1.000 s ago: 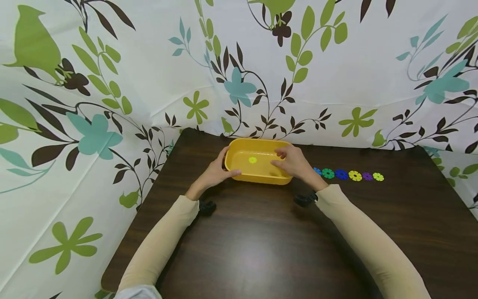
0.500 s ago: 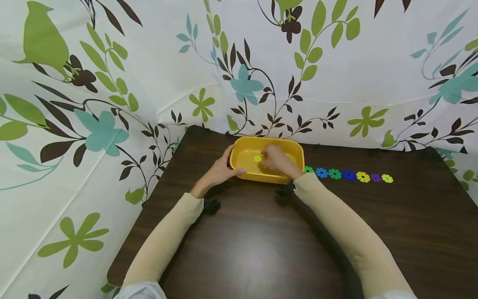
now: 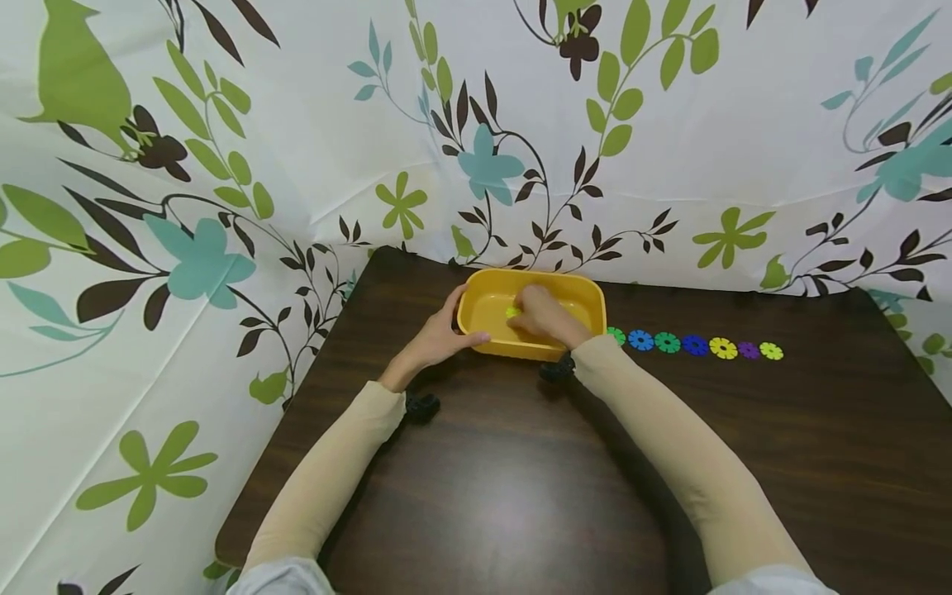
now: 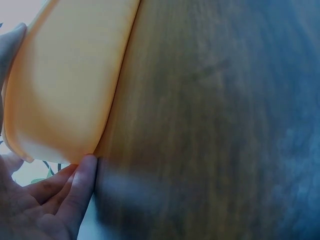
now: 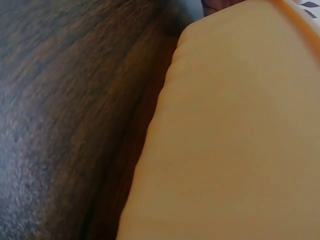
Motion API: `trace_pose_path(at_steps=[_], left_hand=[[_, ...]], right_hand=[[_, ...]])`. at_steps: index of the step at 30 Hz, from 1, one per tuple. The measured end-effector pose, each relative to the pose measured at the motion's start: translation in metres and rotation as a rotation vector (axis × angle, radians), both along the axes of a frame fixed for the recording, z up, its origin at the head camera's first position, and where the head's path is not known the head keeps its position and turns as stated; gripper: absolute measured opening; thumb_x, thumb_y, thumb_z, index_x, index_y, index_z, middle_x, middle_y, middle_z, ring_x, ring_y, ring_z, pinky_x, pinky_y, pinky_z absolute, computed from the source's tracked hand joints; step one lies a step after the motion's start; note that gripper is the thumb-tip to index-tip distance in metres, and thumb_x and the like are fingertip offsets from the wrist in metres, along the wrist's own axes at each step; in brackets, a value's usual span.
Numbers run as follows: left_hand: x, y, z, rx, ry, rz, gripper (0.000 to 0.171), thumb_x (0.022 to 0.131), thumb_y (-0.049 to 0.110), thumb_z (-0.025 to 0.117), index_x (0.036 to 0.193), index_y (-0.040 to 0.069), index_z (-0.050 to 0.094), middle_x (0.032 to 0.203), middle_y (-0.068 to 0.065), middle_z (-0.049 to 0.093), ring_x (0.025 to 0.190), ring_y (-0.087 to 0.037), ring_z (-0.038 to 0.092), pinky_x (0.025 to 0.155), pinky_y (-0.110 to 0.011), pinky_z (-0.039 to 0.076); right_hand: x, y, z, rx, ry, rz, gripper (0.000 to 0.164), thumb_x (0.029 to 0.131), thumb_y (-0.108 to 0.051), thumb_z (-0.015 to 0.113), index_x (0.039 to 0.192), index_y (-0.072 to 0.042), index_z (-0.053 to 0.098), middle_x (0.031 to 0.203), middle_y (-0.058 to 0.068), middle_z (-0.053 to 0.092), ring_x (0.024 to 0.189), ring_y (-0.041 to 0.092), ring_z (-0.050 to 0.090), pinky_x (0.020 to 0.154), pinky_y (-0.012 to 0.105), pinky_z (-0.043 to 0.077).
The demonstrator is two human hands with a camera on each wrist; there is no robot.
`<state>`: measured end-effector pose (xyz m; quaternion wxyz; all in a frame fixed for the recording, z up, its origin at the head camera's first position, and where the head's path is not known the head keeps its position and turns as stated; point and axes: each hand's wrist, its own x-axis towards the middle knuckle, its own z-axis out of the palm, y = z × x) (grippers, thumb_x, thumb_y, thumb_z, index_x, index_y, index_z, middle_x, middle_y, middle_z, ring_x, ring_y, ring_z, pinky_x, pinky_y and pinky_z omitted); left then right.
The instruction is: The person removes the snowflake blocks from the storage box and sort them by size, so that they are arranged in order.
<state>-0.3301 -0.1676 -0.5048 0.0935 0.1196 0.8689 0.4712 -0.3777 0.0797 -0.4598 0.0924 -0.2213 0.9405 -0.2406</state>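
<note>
A yellow plastic tub (image 3: 539, 351) stands near the back of the dark table. My left hand (image 3: 435, 340) grips its left end, thumb at the front rim. In the left wrist view, the fingers of my left hand (image 4: 47, 205) reach the tub's lower edge. My right hand (image 3: 546, 314) is down inside the tub with curled fingers, right at a small yellow-green flower-shaped disc (image 3: 511, 313) on the bottom. The hand partly covers this disc, and I cannot tell whether it is pinched. In the right wrist view the tub's wall (image 5: 235, 130) hides the right hand.
To the right of the tub, several flower-shaped discs lie in a row on the table (image 3: 476, 463), from a green disc (image 3: 616, 336) by the tub to a yellow-green disc (image 3: 771, 351). A white cloth with leaf prints (image 3: 312, 124) hangs behind and to the left.
My right hand has moved left from the tub's right end down to the yellow-green disc inside. The left hand keeps its hold on the tub. The head view has shifted slightly.
</note>
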Motion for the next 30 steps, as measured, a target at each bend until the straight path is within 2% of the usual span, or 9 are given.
trace_pose_path(at_steps=[2, 4, 6, 9, 12, 17, 23, 26, 30], left_hand=[[-0.004, -0.002, -0.005, -0.005, 0.007, 0.004, 0.124, 0.082, 0.073, 0.085, 0.175, 0.041, 0.010, 0.174, -0.018, 0.040, 0.141, -0.032, 0.057, 0.120, -0.057, 0.047], [0.006, 0.000, 0.008, -0.024, 0.000, 0.008, 0.122, 0.085, 0.071, 0.083, 0.176, 0.036, 0.010, 0.175, -0.018, 0.039, 0.144, -0.033, 0.055, 0.122, -0.056, 0.046], [0.011, 0.002, 0.015, -0.018, -0.001, 0.009, 0.121, 0.085, 0.071, 0.083, 0.176, 0.036, 0.010, 0.176, -0.018, 0.038, 0.145, -0.034, 0.054, 0.124, -0.057, 0.044], [0.016, 0.004, 0.023, -0.019, -0.001, 0.008, 0.119, 0.087, 0.067, 0.083, 0.176, 0.035, 0.010, 0.177, -0.018, 0.036, 0.148, -0.036, 0.052, 0.126, -0.059, 0.041], [0.016, 0.005, 0.023, -0.023, 0.006, 0.006, 0.119, 0.088, 0.066, 0.083, 0.176, 0.034, 0.010, 0.176, -0.018, 0.036, 0.146, -0.036, 0.053, 0.126, -0.059, 0.042], [0.014, 0.004, 0.018, -0.026, 0.012, 0.002, 0.120, 0.087, 0.070, 0.082, 0.176, 0.033, 0.010, 0.176, -0.018, 0.037, 0.144, -0.035, 0.054, 0.124, -0.057, 0.044], [0.016, 0.005, 0.018, -0.023, -0.008, 0.009, 0.120, 0.087, 0.070, 0.082, 0.176, 0.034, 0.009, 0.179, -0.018, 0.032, 0.150, -0.036, 0.050, 0.128, -0.060, 0.040], [0.019, 0.006, 0.022, -0.016, -0.012, 0.015, 0.118, 0.088, 0.067, 0.083, 0.176, 0.035, 0.010, 0.178, -0.017, 0.033, 0.149, -0.036, 0.051, 0.127, -0.061, 0.040], [0.019, 0.006, 0.023, -0.016, -0.013, 0.012, 0.120, 0.088, 0.067, 0.083, 0.176, 0.035, 0.010, 0.178, -0.017, 0.034, 0.147, -0.035, 0.052, 0.126, -0.060, 0.042]], right_hand=[[-0.008, 0.001, -0.009, -0.002, 0.014, 0.017, 0.041, 0.096, -0.017, 0.081, 0.063, -0.010, 0.058, 0.055, -0.004, 0.038, 0.055, 0.014, 0.039, 0.055, 0.026, 0.033], [-0.015, 0.001, -0.018, -0.017, 0.021, 0.032, 0.042, 0.096, -0.016, 0.080, 0.061, -0.010, 0.059, 0.053, -0.004, 0.039, 0.054, 0.014, 0.039, 0.053, 0.025, 0.032], [-0.022, 0.002, -0.027, -0.033, 0.021, 0.034, 0.042, 0.096, -0.016, 0.079, 0.059, -0.011, 0.060, 0.052, -0.004, 0.040, 0.052, 0.013, 0.039, 0.051, 0.025, 0.031], [-0.024, 0.001, -0.028, -0.044, 0.009, 0.015, 0.042, 0.095, -0.015, 0.078, 0.057, -0.012, 0.059, 0.052, -0.005, 0.039, 0.050, 0.011, 0.037, 0.049, 0.024, 0.029], [-0.025, 0.002, -0.030, -0.055, 0.005, 0.001, 0.041, 0.093, -0.013, 0.077, 0.057, -0.013, 0.058, 0.051, -0.005, 0.038, 0.049, 0.011, 0.036, 0.048, 0.025, 0.028], [-0.021, 0.002, -0.025, -0.048, -0.005, -0.006, 0.041, 0.090, -0.011, 0.075, 0.057, -0.014, 0.051, 0.051, -0.004, 0.036, 0.048, 0.012, 0.033, 0.046, 0.026, 0.027], [-0.015, 0.004, -0.012, -0.047, -0.097, -0.028, 0.046, 0.089, -0.010, 0.072, 0.054, -0.015, 0.044, 0.050, -0.004, 0.034, 0.045, 0.012, 0.029, 0.045, 0.027, 0.024], [-0.006, 0.006, -0.002, -0.040, -0.113, -0.047, 0.045, 0.090, -0.012, 0.071, 0.055, -0.016, 0.043, 0.050, -0.005, 0.035, 0.046, 0.011, 0.029, 0.045, 0.026, 0.025], [0.009, 0.011, 0.012, -0.035, -0.074, -0.083, 0.046, 0.094, -0.016, 0.073, 0.060, -0.016, 0.041, 0.054, -0.005, 0.035, 0.049, 0.011, 0.030, 0.049, 0.025, 0.027]])
